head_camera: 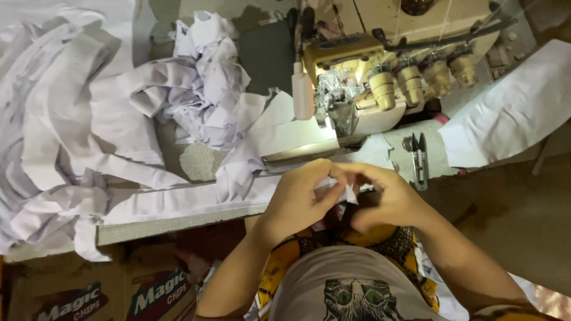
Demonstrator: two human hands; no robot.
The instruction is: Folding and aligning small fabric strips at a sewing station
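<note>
Closest to the lens sat the person's grey shirt front (351,285), printed with a green-eyed animal face, over a yellow and black patterned cloth (285,255) in the lap. Just above it, at about six o'clock from the machine, both hands met over the table's near edge. Left hand (297,199) had its fingers curled together and pinched on a small white fabric piece (348,193), and right hand (383,199) closed on the same piece from the three o'clock side, fingertips of the two hands touching or nearly so. That white fabric piece lay between the thumbs, just in front of the table edge, mostly hidden by the fingers. At twelve o'clock from the hands stood a cream overlock sewing machine (380,83) with four yellowish tension knobs in a row. Beside it, at one o'clock from the hands, thread snips (416,157) lay on the table (196,160). A heap of white fabric pieces (202,77) was piled at ten o'clock, and long white strips (53,131) spread out at nine o'clock and hung over the table's edge. Another white strip (511,113) ran off at two o'clock. Under the table at seven o'clock stood a brown printed cardboard box (89,291).
</note>
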